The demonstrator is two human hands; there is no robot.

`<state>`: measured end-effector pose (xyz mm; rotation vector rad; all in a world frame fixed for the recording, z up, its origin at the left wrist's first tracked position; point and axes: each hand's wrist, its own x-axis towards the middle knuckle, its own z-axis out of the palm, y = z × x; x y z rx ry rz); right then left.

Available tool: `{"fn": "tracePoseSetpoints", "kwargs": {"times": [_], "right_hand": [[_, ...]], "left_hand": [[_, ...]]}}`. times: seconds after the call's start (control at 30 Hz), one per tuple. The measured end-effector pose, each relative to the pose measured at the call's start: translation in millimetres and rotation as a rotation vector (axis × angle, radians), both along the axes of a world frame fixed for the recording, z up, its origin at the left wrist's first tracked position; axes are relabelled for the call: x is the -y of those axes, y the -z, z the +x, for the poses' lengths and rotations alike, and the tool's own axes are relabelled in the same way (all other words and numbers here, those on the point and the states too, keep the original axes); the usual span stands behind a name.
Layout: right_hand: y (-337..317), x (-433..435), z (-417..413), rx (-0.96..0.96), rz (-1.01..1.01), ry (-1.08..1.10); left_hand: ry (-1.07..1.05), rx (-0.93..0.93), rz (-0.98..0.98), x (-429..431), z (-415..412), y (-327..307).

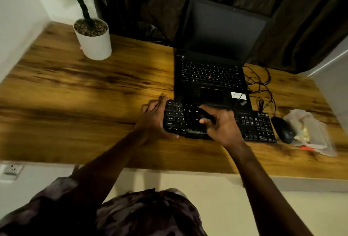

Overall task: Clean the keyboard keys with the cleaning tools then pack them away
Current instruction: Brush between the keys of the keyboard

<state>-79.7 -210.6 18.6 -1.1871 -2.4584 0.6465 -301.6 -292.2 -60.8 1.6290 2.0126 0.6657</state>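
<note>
keyboard (218,122) black (white legends)

Keyboard (254,126) on desk (75,104), front of laptop (212,74); mouse (283,129) R of it, bag (310,132) R of mouse; plant pot (94,42) rear L.

There is 1 camera, worn on the person's head. It looks forward and down at the brown wooden desk (75,89) from its near side. The dark patterned shirt (150,215) sits at the bottom, right under the camera. Both arms reach away to the left hand (152,117) and right hand (224,126) near the middle. The flat black keyboard (254,126) there is close enough to read some letters, but the small dark tool (204,115) in the right hand is a blur. The open black laptop (212,77) and round white plant pot (96,45) are farther off. The wide view bends and tilts the desk.
</note>
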Motion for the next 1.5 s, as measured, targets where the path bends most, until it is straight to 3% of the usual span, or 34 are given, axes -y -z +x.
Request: {"fn": "tracePoseSetpoints", "kwargs": {"times": [0.3,0.53,0.77,1.0,1.17,1.5], "right_hand": [[-4,24,-45,-0.113,-0.021,-0.128],[-8,17,-32,0.005,0.022,-0.037],[-9,32,-68,-0.117,-0.012,-0.142],[-9,21,-56,-0.030,0.025,-0.065],[-12,38,-80,-0.102,-0.035,-0.166],[-15,12,-59,-0.065,-0.009,-0.046]], "left_hand": [[0.003,-0.035,0.029,2,-2,2],[0.007,-0.067,0.042,3,-4,4],[0.026,-0.119,0.045,1,-5,7],[0.031,-0.112,0.060,0,-7,9],[0.060,-0.130,0.070,0,-10,11],[0.028,-0.082,0.059,2,-11,4]]}}
